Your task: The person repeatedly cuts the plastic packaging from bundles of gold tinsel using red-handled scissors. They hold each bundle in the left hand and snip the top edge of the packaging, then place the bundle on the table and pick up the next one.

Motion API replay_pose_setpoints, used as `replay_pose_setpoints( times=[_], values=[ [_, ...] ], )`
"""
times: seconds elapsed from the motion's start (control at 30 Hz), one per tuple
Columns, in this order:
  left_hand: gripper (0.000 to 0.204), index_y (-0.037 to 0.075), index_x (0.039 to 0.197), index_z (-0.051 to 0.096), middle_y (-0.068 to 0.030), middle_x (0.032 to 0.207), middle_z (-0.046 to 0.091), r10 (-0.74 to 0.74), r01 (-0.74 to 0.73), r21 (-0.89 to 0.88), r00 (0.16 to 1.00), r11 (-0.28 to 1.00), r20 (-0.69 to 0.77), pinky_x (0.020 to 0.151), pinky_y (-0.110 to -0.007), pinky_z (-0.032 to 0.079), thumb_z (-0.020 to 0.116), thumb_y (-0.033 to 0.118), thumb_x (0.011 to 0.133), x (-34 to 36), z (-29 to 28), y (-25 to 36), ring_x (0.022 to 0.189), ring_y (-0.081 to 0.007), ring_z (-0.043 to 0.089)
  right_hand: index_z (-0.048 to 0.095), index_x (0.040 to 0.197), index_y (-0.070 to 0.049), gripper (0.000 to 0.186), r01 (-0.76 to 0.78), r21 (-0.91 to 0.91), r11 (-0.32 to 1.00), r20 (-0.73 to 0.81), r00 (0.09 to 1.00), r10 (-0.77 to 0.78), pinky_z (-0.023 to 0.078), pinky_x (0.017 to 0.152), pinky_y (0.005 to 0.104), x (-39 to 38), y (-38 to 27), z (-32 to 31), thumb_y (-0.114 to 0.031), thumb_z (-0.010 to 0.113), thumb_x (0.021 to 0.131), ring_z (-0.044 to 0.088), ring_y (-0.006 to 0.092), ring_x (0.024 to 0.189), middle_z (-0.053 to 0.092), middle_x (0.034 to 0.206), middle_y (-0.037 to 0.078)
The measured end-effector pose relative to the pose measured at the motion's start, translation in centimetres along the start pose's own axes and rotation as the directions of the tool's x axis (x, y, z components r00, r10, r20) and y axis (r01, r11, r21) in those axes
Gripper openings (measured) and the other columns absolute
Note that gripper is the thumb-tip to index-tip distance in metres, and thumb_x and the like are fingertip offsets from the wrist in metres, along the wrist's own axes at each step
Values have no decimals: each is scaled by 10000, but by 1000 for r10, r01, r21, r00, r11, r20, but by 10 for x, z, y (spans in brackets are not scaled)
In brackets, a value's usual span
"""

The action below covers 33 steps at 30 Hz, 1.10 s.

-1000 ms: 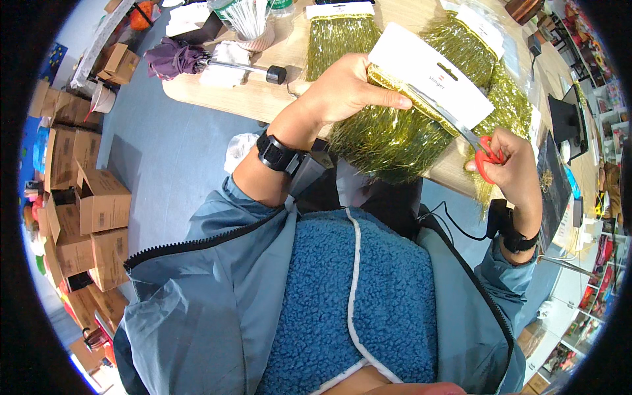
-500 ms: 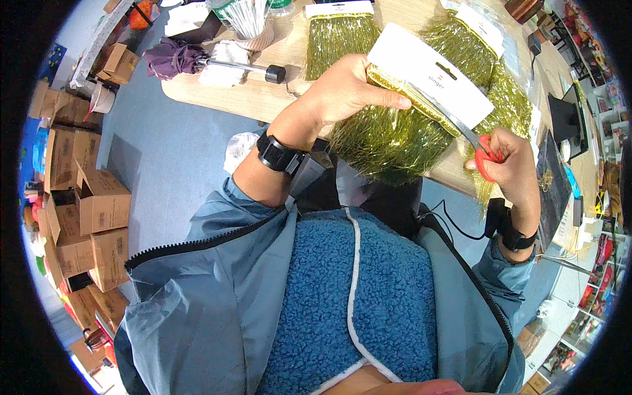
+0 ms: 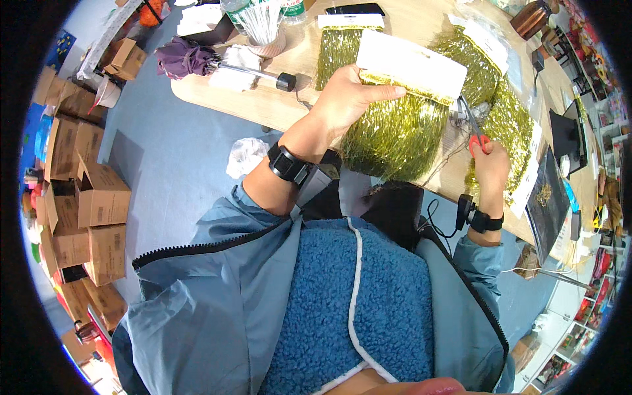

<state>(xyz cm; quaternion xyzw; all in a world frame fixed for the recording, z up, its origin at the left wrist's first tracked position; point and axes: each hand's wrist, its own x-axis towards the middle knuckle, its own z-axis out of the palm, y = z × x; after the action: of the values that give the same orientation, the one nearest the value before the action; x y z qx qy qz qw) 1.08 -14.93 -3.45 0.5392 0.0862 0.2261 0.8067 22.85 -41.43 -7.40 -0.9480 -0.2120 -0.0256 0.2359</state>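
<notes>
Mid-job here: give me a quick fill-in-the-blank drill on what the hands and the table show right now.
1. The left hand holds a pack of gold tinsel by its ____ card header.
2. The right hand grips scissors with ____ handles.
3. On the wooden table, a folded ____ umbrella lies left of the tinsel.
4. Each wrist wears a ____ band.

Missing words: white; red; purple; black
</notes>
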Motion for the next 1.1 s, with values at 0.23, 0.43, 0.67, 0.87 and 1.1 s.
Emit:
replay_pose_setpoints(
  times=[0.23, 0.43, 0.67, 0.87, 1.1],
  values=[
    [394, -12, 1240, 665, -89, 1178, 726, 4, -4, 37, 1000, 999, 3, 944, -318, 543, 782, 17, 865, -1, 7, 3, 1046, -171, 687, 710, 1120, -13, 344, 310, -27, 950, -282, 910, -305, 478, 967, 406, -13, -24, -12, -274, 763, 902, 630, 320, 1116, 682, 1149, 195],
    [384, -11, 1223, 674, -76, 1159, 729, -11, 7, 35, 991, 999, 134, 958, -311, 528, 796, 38, 862, -5, 32, -7, 1052, -154, 675, 615, 1312, -7, 348, -132, 986, 106, 152, 967, -206, 455, 996, 297, -54, -78, -1, -133, 673, 993, 610, 142, 1113, 676, 1239, 63],
    [712, 20, 1442, 409, -103, 1362, 569, 162, -168, 213, 986, 962, 47, 983, -330, 522, 803, 9, 849, 0, 33, -9, 1224, -196, 575, 625, 1279, -11, 385, 20, 991, 130, -5, 994, -111, 483, 975, 301, -61, -87, -1, -16, 744, 913, 642, 147, 1083, 705, 1200, 70],
    [345, 150, 1077, 729, -81, 1106, 599, 647, -516, 841, 700, 164, 304, 948, -420, 449, 843, 230, 762, -11, 23, 19, 1095, -296, 544, 616, 1251, 10, 375, 127, 942, 312, -104, 991, -89, 496, 954, 295, -63, -82, -15, -2, 756, 903, 650, 147, 1059, 712, 1174, 88],
    [158, 186, 912, 760, -22, 936, 607, 623, -553, 830, 674, 69, 397, 938, -439, 380, 818, 232, 772, -8, 40, 24, 994, -272, 548, 615, 1222, 13, 385, 142, 951, 275, -117, 987, -106, 505, 955, 298, -73, -91, -18, 24, 776, 872, 657, 157, 1063, 711, 1170, 92]
  ],
)
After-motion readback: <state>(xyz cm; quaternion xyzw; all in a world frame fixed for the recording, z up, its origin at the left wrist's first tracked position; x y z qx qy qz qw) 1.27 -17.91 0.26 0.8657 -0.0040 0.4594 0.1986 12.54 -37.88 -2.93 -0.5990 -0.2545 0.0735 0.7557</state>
